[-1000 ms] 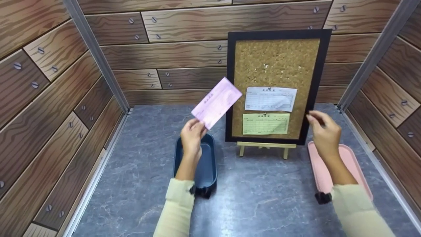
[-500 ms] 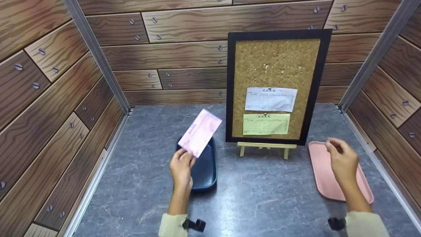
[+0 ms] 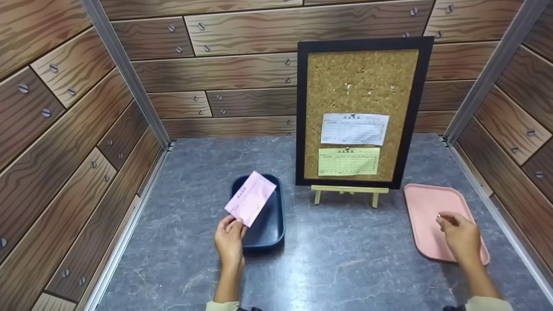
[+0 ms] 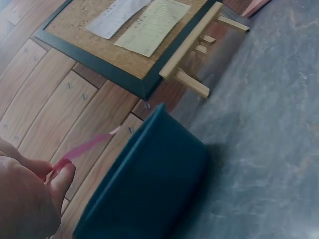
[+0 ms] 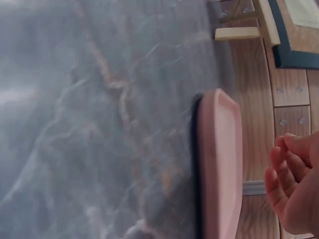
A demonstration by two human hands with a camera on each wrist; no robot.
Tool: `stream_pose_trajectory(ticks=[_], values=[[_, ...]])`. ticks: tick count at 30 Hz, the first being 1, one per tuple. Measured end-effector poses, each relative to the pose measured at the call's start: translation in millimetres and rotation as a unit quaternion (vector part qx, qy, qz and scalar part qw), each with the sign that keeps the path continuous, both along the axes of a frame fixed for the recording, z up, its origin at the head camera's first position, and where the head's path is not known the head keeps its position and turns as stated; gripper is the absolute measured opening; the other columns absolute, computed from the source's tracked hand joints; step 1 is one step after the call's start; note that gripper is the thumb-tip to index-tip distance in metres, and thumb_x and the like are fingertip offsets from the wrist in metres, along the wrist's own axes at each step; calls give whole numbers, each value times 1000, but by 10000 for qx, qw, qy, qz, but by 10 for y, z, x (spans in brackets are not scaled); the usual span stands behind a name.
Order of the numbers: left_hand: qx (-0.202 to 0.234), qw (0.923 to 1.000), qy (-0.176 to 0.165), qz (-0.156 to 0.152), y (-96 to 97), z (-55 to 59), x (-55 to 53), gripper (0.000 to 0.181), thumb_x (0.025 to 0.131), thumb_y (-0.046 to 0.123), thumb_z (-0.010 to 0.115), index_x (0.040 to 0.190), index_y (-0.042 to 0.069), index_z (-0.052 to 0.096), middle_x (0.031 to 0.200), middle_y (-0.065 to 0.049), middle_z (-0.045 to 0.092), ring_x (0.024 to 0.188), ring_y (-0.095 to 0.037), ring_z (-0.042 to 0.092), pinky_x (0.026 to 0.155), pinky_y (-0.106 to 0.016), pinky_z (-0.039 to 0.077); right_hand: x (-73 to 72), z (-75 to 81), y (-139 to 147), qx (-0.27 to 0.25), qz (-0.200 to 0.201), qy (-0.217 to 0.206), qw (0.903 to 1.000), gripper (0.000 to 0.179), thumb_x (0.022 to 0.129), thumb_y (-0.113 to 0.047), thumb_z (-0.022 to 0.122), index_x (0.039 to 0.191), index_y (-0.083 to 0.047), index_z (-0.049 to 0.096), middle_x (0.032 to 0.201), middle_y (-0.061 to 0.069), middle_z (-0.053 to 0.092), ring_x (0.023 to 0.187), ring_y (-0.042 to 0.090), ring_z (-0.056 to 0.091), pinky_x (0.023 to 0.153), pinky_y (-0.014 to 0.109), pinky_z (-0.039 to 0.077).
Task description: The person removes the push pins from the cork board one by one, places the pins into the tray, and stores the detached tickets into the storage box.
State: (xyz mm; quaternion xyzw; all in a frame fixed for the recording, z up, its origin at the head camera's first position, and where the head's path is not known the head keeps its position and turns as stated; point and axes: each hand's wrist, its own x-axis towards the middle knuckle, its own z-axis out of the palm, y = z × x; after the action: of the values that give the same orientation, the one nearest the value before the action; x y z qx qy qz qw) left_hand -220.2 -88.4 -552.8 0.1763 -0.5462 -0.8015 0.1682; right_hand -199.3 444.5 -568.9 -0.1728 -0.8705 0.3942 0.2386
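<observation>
My left hand pinches a pink printed slip by its lower corner, between thumb and fingers. The slip tilts over the dark blue tray and overlaps it in the head view. In the left wrist view the slip shows nearly edge-on above the tray's rim. My right hand pinches a tiny silvery pushpin at the thumb and fingertip. This hand hangs over the pink tray. Seen from the right wrist, its other fingers are loosely curled.
A black-framed corkboard stands on a small wooden easel at the back. A white slip and a yellow-green slip are pinned on its lower half. Wood-patterned walls enclose the grey marbled table.
Both hands have drawn back towards the person, away from the corkboard. The left one brought the pink slip over the blue tray; the right one came over the pink tray.
</observation>
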Motion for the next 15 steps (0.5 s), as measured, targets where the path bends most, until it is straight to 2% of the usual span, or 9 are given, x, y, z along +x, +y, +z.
stream_pose_trajectory(ticks=[4,7,11,15], values=[[-31,10000,-49,61,0,-45,35,29,95,-9,56,123,-16,52,105,-22,66,94,-16,65,81,-27,59,42,-66,38,367,106,-548,9978,19,94,-11,67,107,3,73,77,-3,71,61,-12,50,56,11,42],[-71,9999,-120,75,7,-79,33,29,94,-9,56,122,-17,53,101,-21,67,93,-18,66,82,-28,60,57,-89,54,554,222,-846,9946,21,95,-13,66,108,2,73,90,15,74,63,-12,50,57,15,42],[-141,9997,-200,51,27,-108,5,30,95,-8,56,124,-16,53,101,-23,68,92,-19,67,82,-28,60,51,-105,81,754,383,-1114,9902,23,95,-16,65,108,1,73,102,22,73,73,0,57,62,24,43],[-239,9995,-226,-31,56,-108,-43,32,94,-8,56,125,-15,53,103,-27,68,90,-20,67,82,-29,60,42,-118,97,905,483,-1282,9864,23,94,-15,65,108,1,73,104,23,73,80,19,64,63,33,44]])
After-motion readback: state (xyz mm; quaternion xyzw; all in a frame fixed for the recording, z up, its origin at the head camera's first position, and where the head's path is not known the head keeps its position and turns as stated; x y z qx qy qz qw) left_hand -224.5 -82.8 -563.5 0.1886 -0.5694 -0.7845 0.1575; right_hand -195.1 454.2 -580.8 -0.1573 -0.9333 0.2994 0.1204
